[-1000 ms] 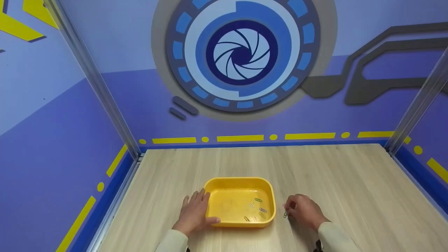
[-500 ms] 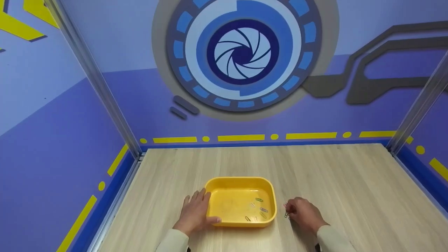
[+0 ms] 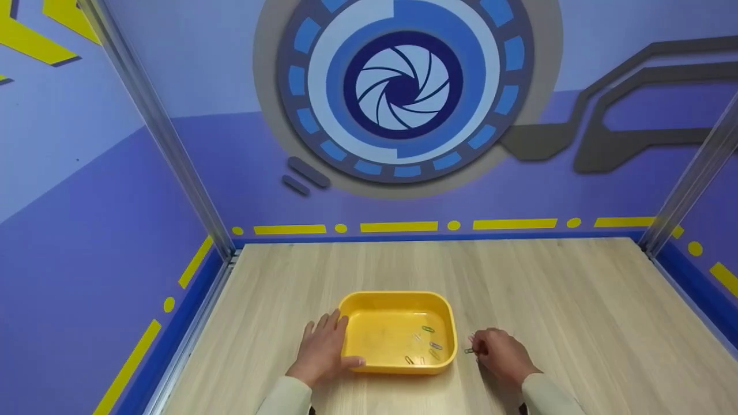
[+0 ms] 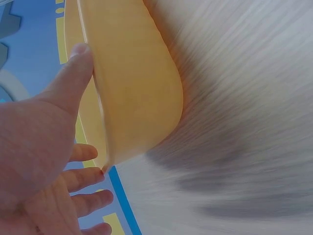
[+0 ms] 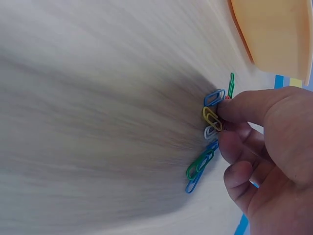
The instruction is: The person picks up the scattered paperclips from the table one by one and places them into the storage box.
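Note:
My left hand (image 3: 323,349) rests against the left side of a yellow plastic tray (image 3: 398,369), fingers spread along it. Its thumb (image 4: 80,61) lies on the tray's rim in the left wrist view. To the right of the tray, my right hand (image 3: 504,353) has thumb and fingertips curled together at a small cluster of coloured paper clips, pinching among them. The right wrist view has a yellow paper clip (image 5: 212,119) at the fingertips, a blue paper clip (image 5: 213,97) beside it, and a green paper clip (image 5: 199,165) below. The curled fingers hide part of the cluster.
Inside the tray, toward its right side, lie several loose paper clips, among them a green paper clip (image 3: 428,329) and a purple one. The wooden tabletop (image 3: 576,300) ends at a printed blue wall (image 3: 230,173), with metal posts at the corners.
My right hand has shifted slightly, and the dark paper clip showing at its fingertips has turned from hanging downward to pointing left. My left hand and the tray keep their places.

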A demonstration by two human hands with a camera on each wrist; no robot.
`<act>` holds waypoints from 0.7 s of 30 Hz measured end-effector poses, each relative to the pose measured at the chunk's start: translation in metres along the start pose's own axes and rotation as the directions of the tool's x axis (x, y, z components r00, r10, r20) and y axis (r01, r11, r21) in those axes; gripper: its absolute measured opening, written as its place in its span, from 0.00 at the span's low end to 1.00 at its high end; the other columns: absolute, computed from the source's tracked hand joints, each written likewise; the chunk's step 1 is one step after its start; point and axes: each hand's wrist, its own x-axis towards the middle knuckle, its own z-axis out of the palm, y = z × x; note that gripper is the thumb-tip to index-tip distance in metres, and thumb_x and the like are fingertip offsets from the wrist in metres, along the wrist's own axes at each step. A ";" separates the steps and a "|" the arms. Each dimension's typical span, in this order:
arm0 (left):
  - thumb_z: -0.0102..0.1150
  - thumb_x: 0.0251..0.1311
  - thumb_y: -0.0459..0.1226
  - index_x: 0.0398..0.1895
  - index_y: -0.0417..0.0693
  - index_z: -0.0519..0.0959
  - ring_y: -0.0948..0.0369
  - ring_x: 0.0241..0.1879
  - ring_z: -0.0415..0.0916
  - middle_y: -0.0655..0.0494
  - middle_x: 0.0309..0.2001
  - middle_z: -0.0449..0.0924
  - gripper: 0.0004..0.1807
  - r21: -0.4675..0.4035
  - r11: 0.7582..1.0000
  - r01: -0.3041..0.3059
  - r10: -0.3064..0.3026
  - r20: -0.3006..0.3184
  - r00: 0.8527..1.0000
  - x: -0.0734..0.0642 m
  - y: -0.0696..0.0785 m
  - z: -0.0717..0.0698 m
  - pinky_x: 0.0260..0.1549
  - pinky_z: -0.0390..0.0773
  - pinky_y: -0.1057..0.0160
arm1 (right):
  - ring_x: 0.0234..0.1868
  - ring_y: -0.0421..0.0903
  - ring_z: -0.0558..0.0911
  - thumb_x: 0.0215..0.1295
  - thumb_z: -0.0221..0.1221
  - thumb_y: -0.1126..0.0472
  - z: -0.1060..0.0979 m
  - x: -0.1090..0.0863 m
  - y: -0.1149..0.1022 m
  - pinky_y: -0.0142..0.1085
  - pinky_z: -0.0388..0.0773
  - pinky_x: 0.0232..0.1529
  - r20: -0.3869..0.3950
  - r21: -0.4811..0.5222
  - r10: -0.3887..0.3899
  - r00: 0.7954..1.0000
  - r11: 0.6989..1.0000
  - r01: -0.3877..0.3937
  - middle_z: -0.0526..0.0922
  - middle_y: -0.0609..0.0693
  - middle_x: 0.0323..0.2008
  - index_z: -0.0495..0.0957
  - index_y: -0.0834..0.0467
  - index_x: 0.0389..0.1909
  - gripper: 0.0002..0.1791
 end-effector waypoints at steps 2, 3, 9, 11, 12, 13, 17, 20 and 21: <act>0.61 0.40 0.64 0.66 0.46 0.59 0.46 0.68 0.52 0.45 0.69 0.54 0.52 0.000 1.000 0.003 -0.003 -0.002 1.000 0.000 0.000 0.000 0.64 0.48 0.39 | 0.25 0.40 0.70 0.50 0.63 0.70 0.000 0.000 0.000 0.33 0.70 0.28 -0.004 0.001 0.000 1.000 1.000 0.000 0.73 0.43 0.22 0.76 0.51 0.20 0.10; 0.61 0.40 0.64 0.66 0.46 0.59 0.46 0.68 0.52 0.45 0.69 0.54 0.52 0.001 1.000 0.004 -0.004 -0.002 1.000 0.000 0.001 0.000 0.64 0.48 0.39 | 0.25 0.40 0.70 0.50 0.63 0.70 0.000 0.000 0.000 0.33 0.70 0.28 -0.005 0.001 0.004 1.000 1.000 -0.004 0.73 0.43 0.22 0.76 0.51 0.20 0.10; 0.62 0.40 0.63 0.66 0.47 0.58 0.47 0.68 0.52 0.45 0.69 0.53 0.51 -0.001 1.000 0.021 -0.021 0.001 1.000 -0.001 0.001 0.001 0.64 0.47 0.40 | 0.26 0.40 0.70 0.54 0.62 0.69 -0.002 -0.002 -0.001 0.34 0.69 0.28 -0.014 0.005 0.014 1.000 1.000 -0.014 0.74 0.43 0.23 0.77 0.51 0.21 0.09; 0.62 0.40 0.63 0.66 0.47 0.58 0.47 0.68 0.51 0.45 0.69 0.53 0.51 -0.004 1.000 0.030 -0.030 0.004 1.000 -0.001 0.002 0.001 0.65 0.47 0.40 | 0.26 0.40 0.70 0.55 0.61 0.67 -0.003 -0.002 -0.001 0.33 0.69 0.28 -0.015 0.014 0.016 1.000 1.000 -0.016 0.74 0.43 0.23 0.76 0.51 0.21 0.09; 0.62 0.41 0.63 0.67 0.47 0.58 0.47 0.68 0.51 0.46 0.70 0.53 0.51 -0.006 0.999 0.036 -0.036 0.007 0.999 0.000 0.002 0.001 0.65 0.47 0.40 | 0.26 0.40 0.70 0.56 0.60 0.67 -0.003 -0.002 -0.001 0.33 0.69 0.28 -0.016 0.019 0.017 1.000 1.000 -0.016 0.74 0.43 0.22 0.76 0.51 0.21 0.09; 0.62 0.41 0.63 0.67 0.47 0.58 0.47 0.68 0.51 0.46 0.70 0.53 0.51 -0.009 0.999 0.040 -0.040 0.009 0.999 0.000 0.002 0.001 0.65 0.47 0.40 | 0.26 0.40 0.70 0.56 0.60 0.66 -0.003 -0.002 -0.001 0.33 0.68 0.28 -0.016 0.024 0.016 1.000 1.000 -0.016 0.74 0.43 0.22 0.77 0.51 0.22 0.08; 0.62 0.40 0.63 0.67 0.47 0.58 0.47 0.68 0.51 0.46 0.70 0.53 0.52 -0.014 0.999 0.053 -0.052 0.020 0.998 0.000 0.002 0.000 0.65 0.46 0.40 | 0.26 0.40 0.69 0.59 0.58 0.65 -0.004 0.000 0.000 0.33 0.68 0.29 -0.005 0.058 0.031 1.000 0.998 -0.030 0.74 0.43 0.22 0.77 0.51 0.23 0.08; 0.62 0.40 0.63 0.67 0.47 0.58 0.47 0.69 0.50 0.46 0.70 0.53 0.52 -0.016 0.998 0.055 -0.054 0.027 0.998 0.001 0.002 0.000 0.65 0.46 0.40 | 0.27 0.40 0.70 0.60 0.56 0.67 -0.004 0.000 0.002 0.33 0.69 0.30 0.012 0.070 0.041 0.999 0.997 -0.042 0.75 0.43 0.23 0.78 0.51 0.24 0.09; 0.62 0.40 0.63 0.67 0.47 0.58 0.47 0.69 0.50 0.45 0.70 0.53 0.52 -0.018 0.998 0.053 -0.053 0.028 0.998 0.001 0.002 -0.001 0.65 0.46 0.40 | 0.27 0.40 0.70 0.60 0.56 0.68 -0.004 0.000 0.002 0.33 0.70 0.30 0.017 0.070 0.042 0.999 0.997 -0.043 0.75 0.43 0.23 0.78 0.51 0.24 0.10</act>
